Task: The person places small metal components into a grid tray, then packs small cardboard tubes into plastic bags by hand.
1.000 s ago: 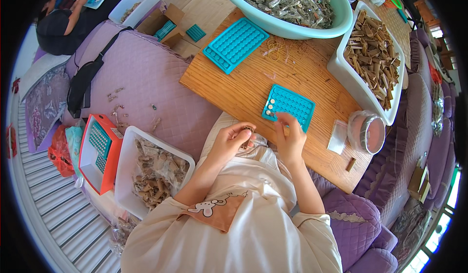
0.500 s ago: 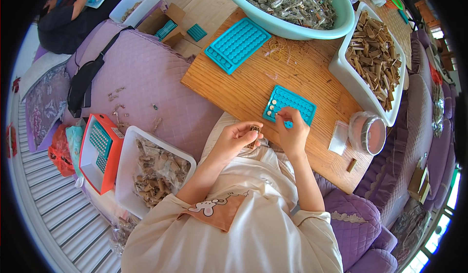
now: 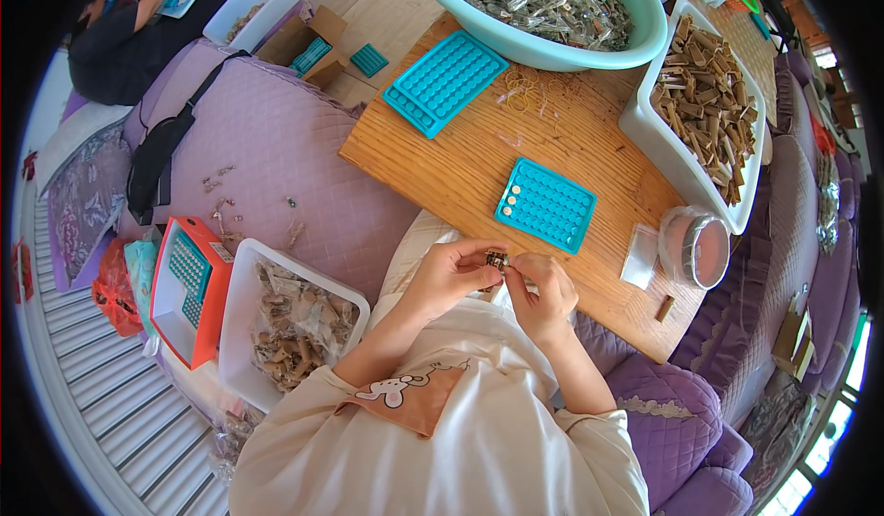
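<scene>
My left hand [image 3: 446, 278] pinches a small brown block [image 3: 495, 259] with a dark, patterned face, held above my lap. Closed against its right end are the fingertips of my right hand [image 3: 545, 297]; whatever they grip is too small to make out. Just beyond, on the table, lies a turquoise tray [image 3: 552, 210] with rows of round pockets. Three small pale discs [image 3: 511, 200] sit along its left edge.
The wooden table [image 3: 589, 139] bears a second turquoise tray [image 3: 447, 79], a basin [image 3: 543, 51] of wrapped parts, a white bin [image 3: 635, 115] of brown pieces, a clear round jar [image 3: 695, 249] and a small clear bag [image 3: 639, 256]. Another bin [image 3: 241, 332] stands left of me.
My right hand has drawn back from the turquoise tray to the brown block in my left hand. The block has turned and is now touched by both hands.
</scene>
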Demonstrator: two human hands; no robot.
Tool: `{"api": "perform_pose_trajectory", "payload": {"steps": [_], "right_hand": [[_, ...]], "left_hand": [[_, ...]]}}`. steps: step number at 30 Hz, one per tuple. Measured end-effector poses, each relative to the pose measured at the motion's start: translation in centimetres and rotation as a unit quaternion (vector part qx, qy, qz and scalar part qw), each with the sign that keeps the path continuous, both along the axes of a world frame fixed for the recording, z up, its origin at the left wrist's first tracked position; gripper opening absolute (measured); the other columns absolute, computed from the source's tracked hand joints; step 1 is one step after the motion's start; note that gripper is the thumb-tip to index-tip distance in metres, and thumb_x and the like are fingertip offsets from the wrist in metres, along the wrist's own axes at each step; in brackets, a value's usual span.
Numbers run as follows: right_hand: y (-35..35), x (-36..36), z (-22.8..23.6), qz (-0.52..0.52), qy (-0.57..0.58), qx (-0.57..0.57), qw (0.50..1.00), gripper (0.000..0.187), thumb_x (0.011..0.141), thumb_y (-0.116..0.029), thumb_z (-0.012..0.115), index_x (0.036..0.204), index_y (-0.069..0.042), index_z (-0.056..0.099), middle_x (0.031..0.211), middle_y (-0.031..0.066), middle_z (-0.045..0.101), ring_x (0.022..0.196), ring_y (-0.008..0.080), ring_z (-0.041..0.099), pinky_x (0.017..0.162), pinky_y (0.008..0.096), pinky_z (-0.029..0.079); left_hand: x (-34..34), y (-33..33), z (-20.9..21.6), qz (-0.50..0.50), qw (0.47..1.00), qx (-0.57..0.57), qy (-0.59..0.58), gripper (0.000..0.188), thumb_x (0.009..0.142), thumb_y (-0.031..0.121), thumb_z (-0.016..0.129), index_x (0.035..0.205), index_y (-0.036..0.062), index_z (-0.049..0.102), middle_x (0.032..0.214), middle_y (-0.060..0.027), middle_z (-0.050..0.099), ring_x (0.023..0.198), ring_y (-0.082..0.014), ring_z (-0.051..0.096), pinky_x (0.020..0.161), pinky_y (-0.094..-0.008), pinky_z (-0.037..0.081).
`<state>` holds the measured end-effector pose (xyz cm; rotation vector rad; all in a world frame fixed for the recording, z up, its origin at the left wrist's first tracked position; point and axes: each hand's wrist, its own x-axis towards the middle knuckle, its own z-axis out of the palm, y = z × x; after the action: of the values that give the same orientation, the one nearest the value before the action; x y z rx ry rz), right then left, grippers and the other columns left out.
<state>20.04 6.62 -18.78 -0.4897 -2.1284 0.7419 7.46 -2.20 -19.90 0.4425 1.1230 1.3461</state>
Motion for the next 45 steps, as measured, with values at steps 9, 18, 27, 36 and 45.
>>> {"api": "perform_pose_trajectory", "payload": {"steps": [9,18,27,36,45], "right_hand": [[0.3,0.5,0.0,0.03,-0.076,-0.045,0.996,0.018,0.066,0.006,0.062,0.079,-0.003,0.053,0.07,0.0083,0.059,0.058,0.0225,0.058,0.049,0.0283,0.046],[4.6,1.8,3.1,0.141,-0.288,-0.309,0.895,0.041,0.061,-0.003,0.067,0.1,-0.005,0.052,0.084,0.0099,0.051,0.074,0.0209,0.051,0.067,0.0302,0.044],[15.0,2.9,6.8,0.129,-0.199,-0.306,0.922,0.025,0.071,-0.005,0.061,0.095,-0.003,0.058,0.075,0.0061,0.059,0.071,0.01,0.055,0.062,0.0238,0.044],[31.3,3.1,4.6,-0.302,-0.383,0.195,0.851,0.017,0.072,-0.016,0.057,0.087,-0.007,0.059,0.09,0.0116,0.055,0.086,0.0294,0.054,0.072,0.0388,0.046],[32.9,0.4,5.1,-0.212,-0.568,0.216,0.765,0.014,0.076,-0.006,0.045,0.084,-0.005,0.056,0.082,0.0156,0.06,0.079,0.0306,0.06,0.066,0.0392,0.049]], "left_hand": [[0.8,0.2,0.5,-0.017,0.977,-0.028,0.209,0.031,0.077,0.002,0.058,0.107,-0.0018,0.053,0.084,-0.0055,0.061,0.074,-0.008,0.057,0.065,-0.0192,0.046],[1.8,1.4,0.7,-0.196,0.936,-0.019,0.293,0.027,0.079,0.008,0.057,0.105,-0.0002,0.055,0.078,-0.0043,0.06,0.072,-0.008,0.055,0.064,-0.0213,0.045],[2.2,2.1,-1.1,-0.172,0.976,0.014,-0.132,0.027,0.081,0.016,0.055,0.103,0.0001,0.052,0.087,-0.0075,0.058,0.071,-0.011,0.057,0.062,-0.0231,0.046],[2.8,2.7,-0.6,-0.098,0.983,-0.054,-0.145,0.029,0.081,0.014,0.056,0.107,0.0048,0.051,0.093,-0.0065,0.059,0.073,-0.0093,0.057,0.064,-0.0223,0.046],[2.6,3.1,1.2,-0.045,0.981,-0.055,-0.181,0.026,0.081,0.012,0.053,0.107,0.0063,0.05,0.095,-0.0096,0.058,0.074,-0.0137,0.057,0.064,-0.0248,0.046]]}}
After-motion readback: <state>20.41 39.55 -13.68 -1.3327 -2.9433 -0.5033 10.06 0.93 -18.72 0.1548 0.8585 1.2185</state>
